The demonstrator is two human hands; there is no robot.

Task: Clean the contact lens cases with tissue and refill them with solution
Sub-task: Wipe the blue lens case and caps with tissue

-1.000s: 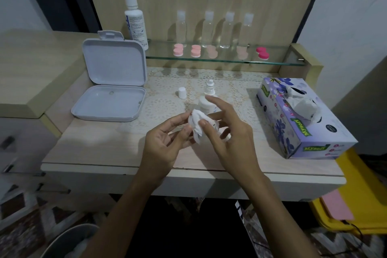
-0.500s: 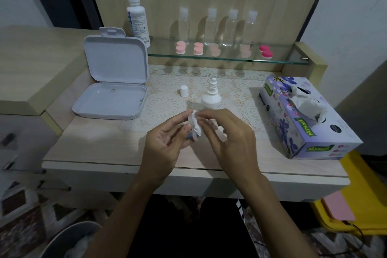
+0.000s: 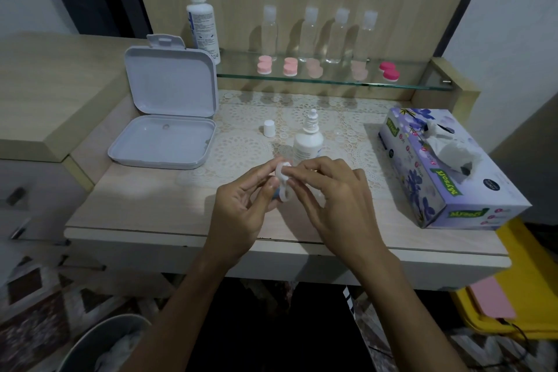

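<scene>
Both hands are meeting above the front of the table (image 3: 145, 202). The left hand (image 3: 241, 208) is gripping a white contact lens case (image 3: 283, 181) between thumb and fingertips, and the right hand (image 3: 332, 193) is pinching the case's upper well with its fingertips. Whether tissue lies in that pinch is unclear. Just behind them an uncapped solution bottle (image 3: 308, 142) is standing on the lace mat, its cap (image 3: 268, 128) lying apart to the left. A tissue box (image 3: 444, 178) is sitting to the right.
</scene>
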